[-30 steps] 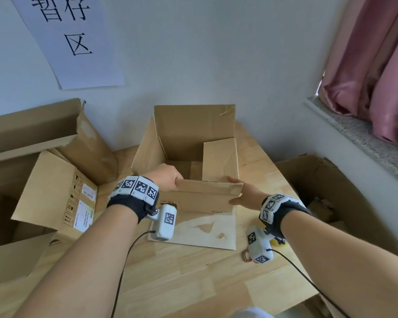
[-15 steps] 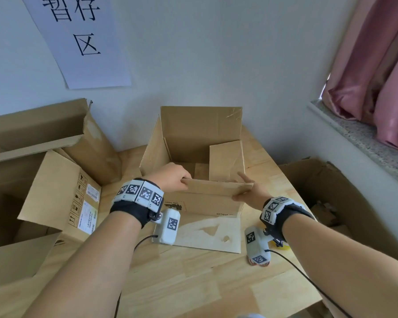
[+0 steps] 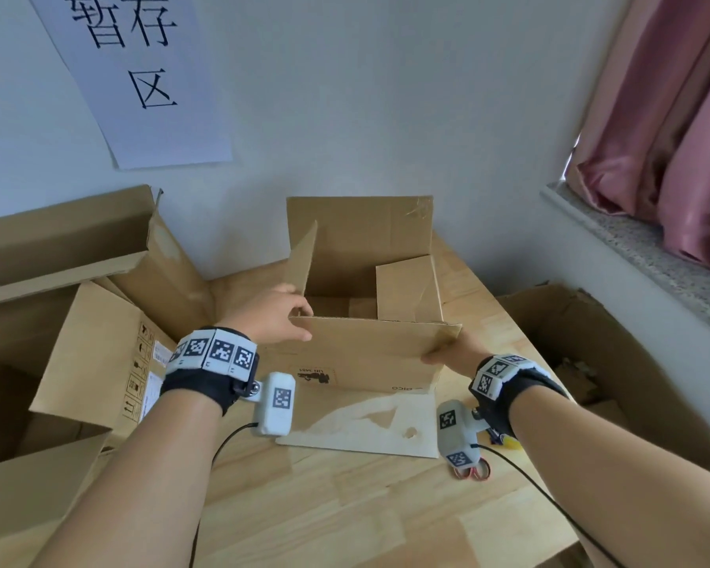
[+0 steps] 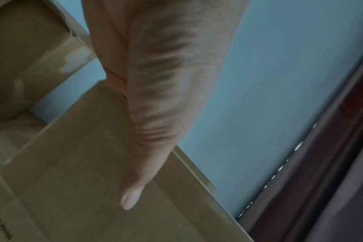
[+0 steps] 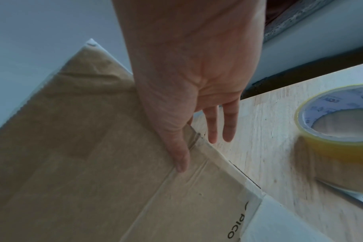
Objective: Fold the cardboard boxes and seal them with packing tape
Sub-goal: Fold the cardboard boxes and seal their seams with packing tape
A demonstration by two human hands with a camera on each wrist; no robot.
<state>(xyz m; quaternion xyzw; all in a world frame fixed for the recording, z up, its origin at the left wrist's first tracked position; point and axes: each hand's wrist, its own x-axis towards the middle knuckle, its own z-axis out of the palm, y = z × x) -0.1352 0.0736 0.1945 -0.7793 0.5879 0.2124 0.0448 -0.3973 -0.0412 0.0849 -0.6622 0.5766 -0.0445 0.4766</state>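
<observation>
A brown cardboard box (image 3: 361, 248) stands open on the wooden table (image 3: 324, 506), its flaps raised. My left hand (image 3: 273, 313) grips the left end of the near flap (image 3: 369, 346), thumb (image 4: 132, 194) on its outer face and fingers hidden inside. At the flap's right corner my right hand (image 3: 451, 352) pinches the cardboard, its thumb (image 5: 178, 157) lying on the outside and fingers behind the edge. A roll of clear packing tape (image 5: 337, 131) lies on the table just right of that hand, mostly hidden in the head view.
Large open cartons (image 3: 78, 354) crowd the table's left side. Another carton (image 3: 591, 342) sits below the table's right edge under a window ledge (image 3: 640, 248). A pale flat cardboard sheet (image 3: 365, 428) lies in front of the box. The wall is close behind.
Both hands have lifted the near flap from a low, inward-leaning position to stand taller. The right hand has slid out to the flap's right corner.
</observation>
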